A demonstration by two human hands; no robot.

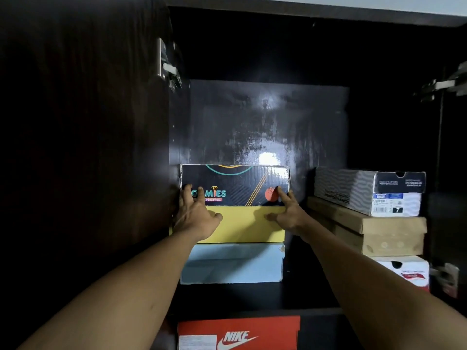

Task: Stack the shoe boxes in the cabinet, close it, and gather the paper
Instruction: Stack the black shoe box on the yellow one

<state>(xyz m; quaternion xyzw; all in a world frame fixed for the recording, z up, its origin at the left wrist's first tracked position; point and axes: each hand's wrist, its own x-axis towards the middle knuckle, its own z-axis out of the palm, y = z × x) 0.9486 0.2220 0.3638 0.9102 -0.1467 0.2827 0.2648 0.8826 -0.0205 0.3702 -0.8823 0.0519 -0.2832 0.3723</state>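
The black shoe box [235,184] has the bright word "MIES" in teal and yellow, thin orange lines and a red circle on its front. It sits on top of a yellow box [242,223], and the yellow box sits on a light blue box [232,263]. These three make a stack at the left side of the open cabinet [265,122], close to its left wall. The left hand [195,214] is spread open with its fingers flat on the front of the black box near the left corner. The right hand [286,210] is open too, with one finger touching the red circle and the thumb on the yellow box. Neither hand is wrapped around anything. There is lots of dark open room above the black box. To the right is a narrow gap, and then a second stack: a grey and white box [366,190] on a brown box [374,231] on a white box [409,271]. The dark door [83,122] stands open on the left. Down below, on a lower level, is a red Nike box [238,333].
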